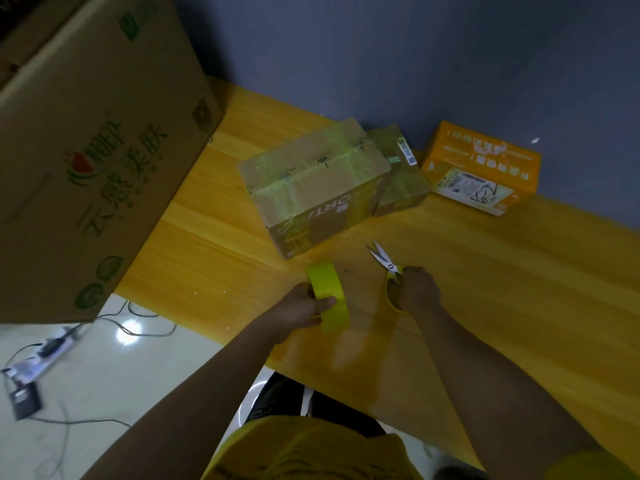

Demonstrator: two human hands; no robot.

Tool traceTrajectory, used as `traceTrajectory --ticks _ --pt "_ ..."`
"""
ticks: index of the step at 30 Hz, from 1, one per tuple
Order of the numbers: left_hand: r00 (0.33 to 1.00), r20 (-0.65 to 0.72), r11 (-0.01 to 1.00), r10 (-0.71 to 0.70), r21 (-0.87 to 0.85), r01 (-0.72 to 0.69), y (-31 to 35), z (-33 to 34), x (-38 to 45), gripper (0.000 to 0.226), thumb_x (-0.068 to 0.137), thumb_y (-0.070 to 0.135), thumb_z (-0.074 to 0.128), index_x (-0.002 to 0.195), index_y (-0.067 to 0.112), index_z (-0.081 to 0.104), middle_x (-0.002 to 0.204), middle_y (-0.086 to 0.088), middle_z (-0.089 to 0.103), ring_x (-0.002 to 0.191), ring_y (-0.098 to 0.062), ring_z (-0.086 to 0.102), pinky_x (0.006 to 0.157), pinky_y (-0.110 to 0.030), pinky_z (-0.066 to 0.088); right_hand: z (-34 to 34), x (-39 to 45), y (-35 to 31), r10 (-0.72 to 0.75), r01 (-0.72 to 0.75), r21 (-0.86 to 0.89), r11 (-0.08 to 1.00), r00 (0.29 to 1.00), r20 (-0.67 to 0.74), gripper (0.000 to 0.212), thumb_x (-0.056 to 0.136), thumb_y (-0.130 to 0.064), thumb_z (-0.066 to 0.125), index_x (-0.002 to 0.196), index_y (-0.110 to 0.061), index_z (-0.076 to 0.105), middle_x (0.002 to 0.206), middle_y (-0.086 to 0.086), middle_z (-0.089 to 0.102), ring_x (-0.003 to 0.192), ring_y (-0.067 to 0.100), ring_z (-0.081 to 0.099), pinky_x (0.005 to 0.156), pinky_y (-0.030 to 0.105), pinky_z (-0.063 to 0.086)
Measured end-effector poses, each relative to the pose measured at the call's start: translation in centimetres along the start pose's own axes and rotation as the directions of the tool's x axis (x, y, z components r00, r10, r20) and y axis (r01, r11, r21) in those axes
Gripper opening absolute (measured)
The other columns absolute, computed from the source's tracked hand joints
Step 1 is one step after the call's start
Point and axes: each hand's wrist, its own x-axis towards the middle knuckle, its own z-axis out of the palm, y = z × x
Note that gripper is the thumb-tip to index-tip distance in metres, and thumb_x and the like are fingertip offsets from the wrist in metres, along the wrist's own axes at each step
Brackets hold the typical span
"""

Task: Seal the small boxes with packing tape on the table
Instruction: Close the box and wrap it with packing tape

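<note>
A large printed carton [90,150] stands at the left end of the yellow wooden surface [485,271]. Near the middle sits a brown box [318,188] wrapped in clear tape, a second taped box [398,171] touching its far side, and an orange box [481,168] apart to the right by the wall. The left hand [301,311] has its fingers curled round a yellow tape roll [329,296]. The right hand [417,289] grips the handles of scissors [386,263], blades parted, pointing toward the brown box.
</note>
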Motion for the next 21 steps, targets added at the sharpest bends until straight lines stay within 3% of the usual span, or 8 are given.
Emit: traceTrajectory --ticks 4,8,14,18,21 --pt "1.000 -0.021 1.000 -0.006 0.009 0.006 0.4 0.1 0.2 0.039 0.097 0.022 0.055 0.134 0.012 0.048 0.131 -0.007 0.057 0.105 -0.021 0.057 0.084 -0.031 0.047 0.9 -0.8 0.3 -0.037 0.039 0.071 0.997 0.999 -0.039 0.049 0.101 -0.036 0.044 0.140 -0.007 0.040 0.140 0.016 0.038 0.131 0.035 0.036 0.098 0.044 0.041" --pt "1.000 0.008 0.999 0.009 0.051 -0.010 1.0 0.5 0.2 0.040 0.097 0.024 0.055 0.135 0.012 0.048 0.123 -0.005 0.058 0.102 -0.020 0.058 0.080 -0.028 0.048 2.0 -2.1 1.5 0.007 -0.006 0.015 1.000 0.998 -0.063 0.043 0.101 -0.023 0.045 0.142 -0.013 0.036 0.137 0.014 0.039 0.126 0.034 0.041 0.093 0.043 0.043" --pt "0.993 0.110 0.981 0.053 0.180 -0.072 2.2 2.2 0.8 0.037 0.096 0.021 0.056 0.131 0.010 0.049 0.122 -0.005 0.060 0.103 -0.020 0.059 0.086 -0.032 0.048 3.1 -4.0 4.2 0.134 -0.125 0.079 0.989 0.982 -0.131 0.041 0.101 -0.031 0.044 0.140 -0.017 0.041 0.132 0.010 0.046 0.121 0.032 0.046 0.092 0.040 0.044" --pt "0.980 0.183 0.962 0.076 0.245 -0.120 3.8 4.6 1.4 0.022 0.096 0.016 0.055 0.115 0.018 0.044 0.107 0.003 0.055 0.104 -0.020 0.056 0.088 -0.034 0.046 2.4 -4.0 8.3 0.356 -0.287 0.335 0.897 0.919 -0.166 0.041 0.100 -0.029 0.047 0.137 -0.011 0.047 0.130 0.017 0.050 0.119 0.038 0.049 0.090 0.042 0.045" --pt "0.975 0.209 0.951 0.071 0.282 -0.129 4.9 6.2 2.2 0.028 0.094 0.017 0.059 0.118 0.015 0.044 0.121 -0.005 0.056 0.113 -0.026 0.057 0.095 -0.041 0.048 1.3 -3.9 9.7 0.383 -0.219 0.537 0.815 0.898 -0.215 0.035 0.097 -0.028 0.049 0.112 0.001 0.060 0.109 0.025 0.059 0.105 0.041 0.057 0.081 0.041 0.044"
